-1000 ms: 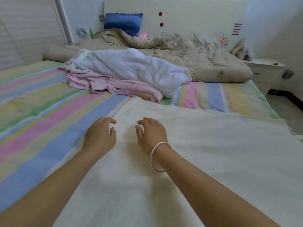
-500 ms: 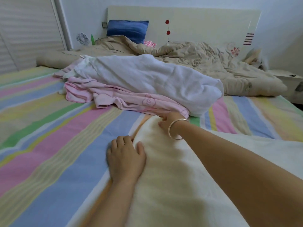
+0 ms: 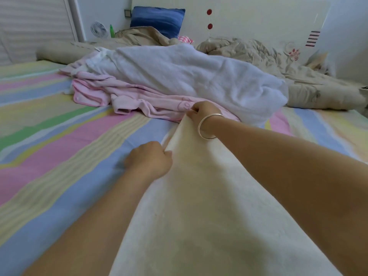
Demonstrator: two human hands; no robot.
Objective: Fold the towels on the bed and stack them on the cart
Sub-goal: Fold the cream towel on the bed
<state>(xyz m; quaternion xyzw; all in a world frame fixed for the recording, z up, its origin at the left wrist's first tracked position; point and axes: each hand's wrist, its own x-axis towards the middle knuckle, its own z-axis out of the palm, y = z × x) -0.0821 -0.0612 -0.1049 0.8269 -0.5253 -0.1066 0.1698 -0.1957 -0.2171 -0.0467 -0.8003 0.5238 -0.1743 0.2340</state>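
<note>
looking down on a cream towel (image 3: 209, 206) spread over the near part of a striped sheet (image 3: 59, 156), with its far left corner lifted off the bed. pinching that raised corner with the right hand (image 3: 201, 112), thumb and fingers curled onto the cloth, a silver bangle (image 3: 208, 126) on the wrist just behind. gripping the cream towel's left edge with the left hand (image 3: 149, 162), nearer than the corner, fingers curled round the hem, knuckles up. both hands clamped on the same cream towel, apart from each other along that edge, a raised ridge of cloth running between them. both forearms reaching in from the near side, the right one over the cream towel, the left one beside its left edge above the sheet.

just beyond the cream towel's lifted corner, a crumpled pink cloth (image 3: 139, 100), right behind the right hand; touching or not, cannot tell. beyond the cream towel again, a rumpled white towel (image 3: 189, 76) lying partly on the pink cloth. well beyond the cream towel, a beige quilt (image 3: 258, 54) bunched below the headboard (image 3: 249, 16). far beyond and left of the cream towel, a blue pillow (image 3: 157, 20) upright against the wall, then a small white fan (image 3: 98, 29) and a green bottle (image 3: 112, 30) further left.
</note>
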